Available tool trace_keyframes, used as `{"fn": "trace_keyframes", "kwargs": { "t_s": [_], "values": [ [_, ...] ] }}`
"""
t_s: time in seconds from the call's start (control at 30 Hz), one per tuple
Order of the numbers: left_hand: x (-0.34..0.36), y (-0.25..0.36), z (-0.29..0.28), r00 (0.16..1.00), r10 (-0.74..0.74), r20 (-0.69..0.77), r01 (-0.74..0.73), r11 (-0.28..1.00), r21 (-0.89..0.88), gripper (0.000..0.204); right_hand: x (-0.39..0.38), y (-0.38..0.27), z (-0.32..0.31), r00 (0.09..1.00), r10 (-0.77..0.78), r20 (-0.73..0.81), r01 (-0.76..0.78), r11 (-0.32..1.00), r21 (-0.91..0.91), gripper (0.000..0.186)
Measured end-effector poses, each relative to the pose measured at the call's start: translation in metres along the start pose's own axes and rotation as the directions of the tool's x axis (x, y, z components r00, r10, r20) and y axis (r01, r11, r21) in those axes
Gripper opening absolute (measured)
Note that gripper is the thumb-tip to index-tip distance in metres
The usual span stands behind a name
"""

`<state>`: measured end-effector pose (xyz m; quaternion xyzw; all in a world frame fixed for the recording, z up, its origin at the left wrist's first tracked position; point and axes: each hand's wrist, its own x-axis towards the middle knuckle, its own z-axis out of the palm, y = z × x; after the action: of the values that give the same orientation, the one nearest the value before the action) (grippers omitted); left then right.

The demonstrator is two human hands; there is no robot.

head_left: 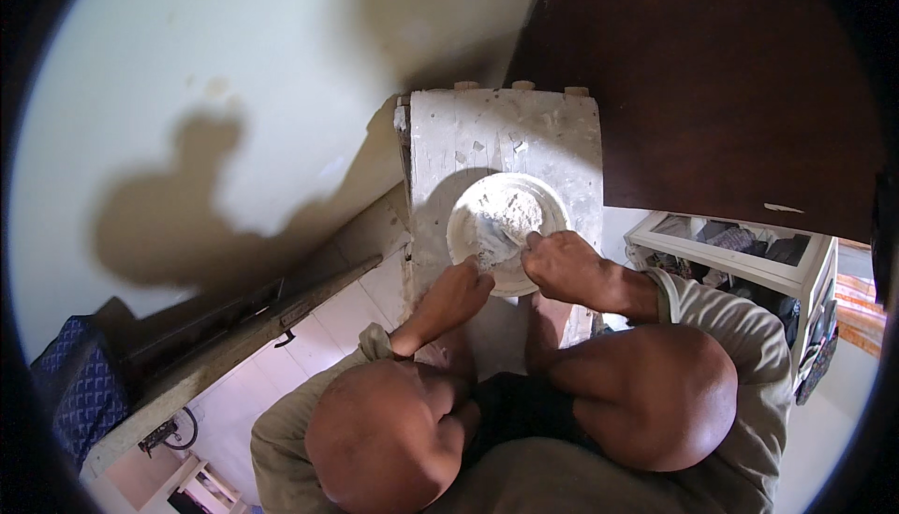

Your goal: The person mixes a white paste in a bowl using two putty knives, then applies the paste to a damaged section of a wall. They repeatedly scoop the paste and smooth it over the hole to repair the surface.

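Note:
A round white tub (559,210) stands between my bare feet, holding pale, lumpy powder or paste (506,203). My left hand (459,293) is closed at the tub's near left rim, its fingertips partly hidden. At the near right side, my right hand (566,269) is wrapped round the end of a thin, light-coloured tool (511,236). This tool slants down into the white stuff, which hides its far end, so its exact kind does not show.
Under the tub is a worn, whitish board (562,135) with chipped spots. A pale wall (281,46) rises on the left, a dark brown panel (712,74) at the far right. A white cabinet (805,275) holding items stands right; a wooden ledge (318,301) runs at left.

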<state>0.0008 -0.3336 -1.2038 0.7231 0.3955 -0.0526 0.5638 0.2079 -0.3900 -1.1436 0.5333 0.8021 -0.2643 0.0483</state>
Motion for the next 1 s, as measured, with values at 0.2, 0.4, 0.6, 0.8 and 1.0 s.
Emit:
{"fn": "trace_keyframes", "kwargs": {
  "t_s": [0.2,0.4,0.6,0.8,1.0],
  "values": [
    [0.001,-0.002,0.004,0.999,0.002,-0.038,0.0,0.999,0.052,0.033,0.012,0.001,-0.008,1.0,-0.006,-0.021,0.005,0.999,-0.033,0.012],
    [-0.007,-0.004,0.006,0.997,-0.071,0.023,0.07,0.997,0.036,0.035,0.015,0.003,-0.017,1.0,-0.027,-0.001,0.027,0.999,0.028,0.013],
    [-0.004,-0.007,0.0,1.0,-0.02,-0.005,0.021,1.0,0.005,0.036,0.025,0.014,-0.015,0.999,-0.019,-0.027,0.018,0.999,-0.04,0.013],
    [0.004,-0.008,0.0,0.992,-0.086,0.097,0.094,0.993,-0.075,0.033,0.016,0.016,-0.003,0.995,0.044,-0.086,-0.048,0.998,-0.043,0.011],
    [0.004,-0.029,0.014,0.999,-0.001,-0.032,-0.006,0.971,-0.237,0.038,0.017,0.015,0.0,0.998,0.053,-0.015,-0.054,0.998,-0.04,0.012]
  ]
}}
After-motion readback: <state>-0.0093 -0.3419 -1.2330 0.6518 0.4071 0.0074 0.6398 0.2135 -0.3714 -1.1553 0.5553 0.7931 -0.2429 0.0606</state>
